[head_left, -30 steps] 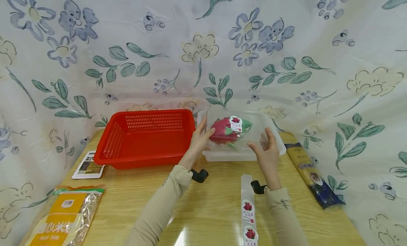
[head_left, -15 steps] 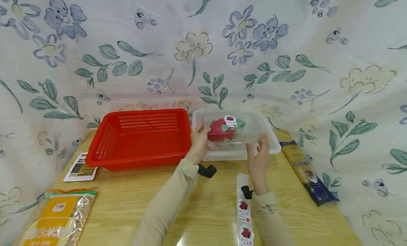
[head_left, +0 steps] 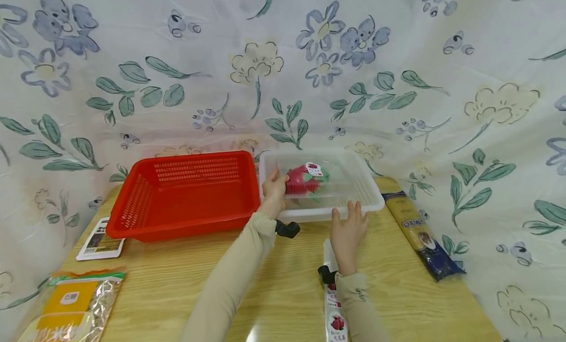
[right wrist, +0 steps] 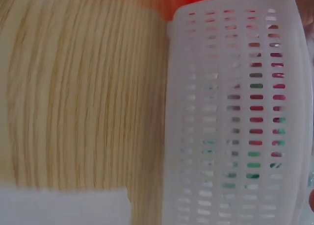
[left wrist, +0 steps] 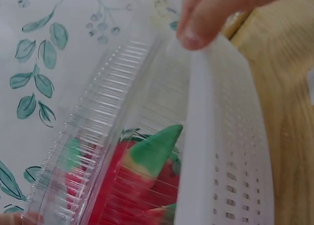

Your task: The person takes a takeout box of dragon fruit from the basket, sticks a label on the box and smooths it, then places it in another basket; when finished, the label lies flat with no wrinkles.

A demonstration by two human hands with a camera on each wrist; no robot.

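A clear plastic box [left wrist: 105,92] with a red and green dragon fruit [head_left: 300,180] inside sits within the white perforated basket [head_left: 318,213]. On its lid is a white sticker [head_left: 314,169] printed with dragon fruit. My left hand [head_left: 274,190] grips the box's left end, thumb on top; its other fingers are partly hidden. At the basket's front rim, my right hand [head_left: 349,234] holds nothing, its fingers extended and the tips at the rim. In the left wrist view, a thumb tip lies over that white rim.
A red basket [head_left: 185,229] stands directly left of the white one. A strip of stickers [head_left: 334,315] lies under the right wrist. Noodle packet [head_left: 420,234] at right; white-edged pack [head_left: 101,241] and orange-labelled bag [head_left: 70,307] at left. A floral cloth hangs behind.
The box has gone down into the white basket, left hand still holding it. My right hand has let go of the box's right end and drawn back toward the basket's front rim.
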